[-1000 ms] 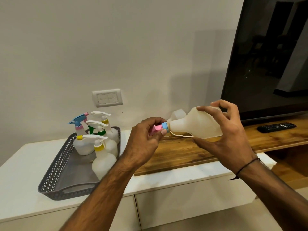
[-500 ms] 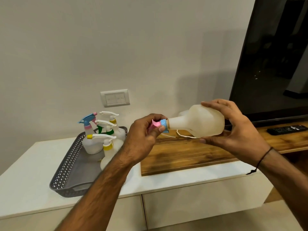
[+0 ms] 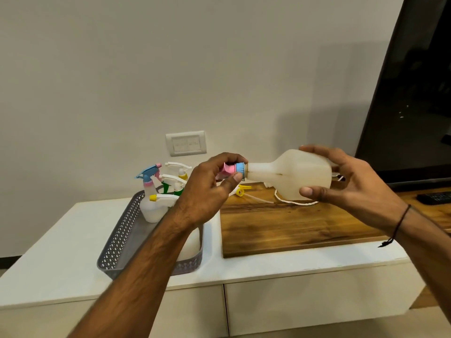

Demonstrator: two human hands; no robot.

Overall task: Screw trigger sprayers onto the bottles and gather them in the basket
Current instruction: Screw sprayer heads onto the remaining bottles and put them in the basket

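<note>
A translucent white bottle [image 3: 295,175] lies sideways in the air above the wooden board, its neck pointing left. My right hand [image 3: 341,179] grips its body. My left hand [image 3: 210,189] is closed on the pink and blue trigger sprayer [image 3: 234,170] sitting at the bottle's neck; most of the sprayer is hidden in my fingers. The grey perforated basket [image 3: 119,237] stands on the white cabinet to the left and holds several bottles with sprayers on them [image 3: 156,206]. A loose yellow and white sprayer [image 3: 242,190] with its tube lies on the board.
The wooden board [image 3: 292,228] rests on the white cabinet top [image 3: 61,235], right of the basket. A dark television [image 3: 410,93] fills the right side. A black remote [image 3: 434,197] lies at the board's far right. A wall switch plate [image 3: 186,143] is behind.
The view has shifted, so the basket and board sit further right in the frame. My hands keep the bottle and sprayer together, and the bottle now lies more level.
</note>
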